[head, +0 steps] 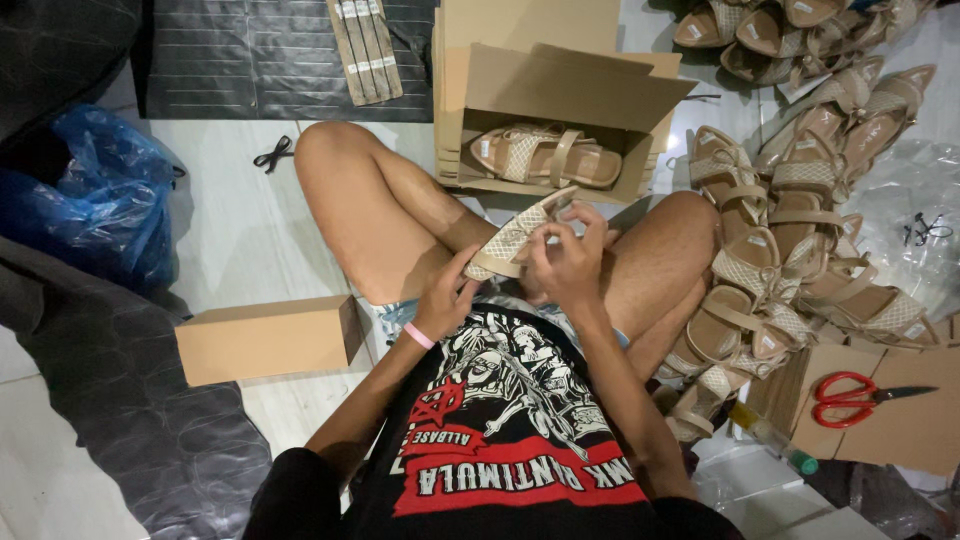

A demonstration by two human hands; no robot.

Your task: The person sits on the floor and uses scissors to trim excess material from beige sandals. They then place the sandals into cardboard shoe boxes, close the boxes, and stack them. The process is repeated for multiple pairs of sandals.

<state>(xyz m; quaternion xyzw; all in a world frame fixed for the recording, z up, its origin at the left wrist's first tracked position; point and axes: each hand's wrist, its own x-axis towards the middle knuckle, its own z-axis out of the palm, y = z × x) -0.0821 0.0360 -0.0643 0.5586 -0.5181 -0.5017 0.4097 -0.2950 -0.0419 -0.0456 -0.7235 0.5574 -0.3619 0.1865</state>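
I sit cross-legged on the floor and hold a beige woven-strap sandal (516, 236) above my lap. My left hand (447, 296) grips its heel end from below. My right hand (566, 256) closes over its straps near the middle. Just beyond my knees stands an open cardboard shoe box (560, 95) on its side, with a matching sandal (545, 155) lying inside it.
A heap of beige sandals (790, 210) spreads at my right. Red-handled scissors (850, 397) lie on flat cardboard (900, 430) at the lower right. A closed cardboard box (268, 338) sits at my left, a blue plastic bag (100, 195) further left.
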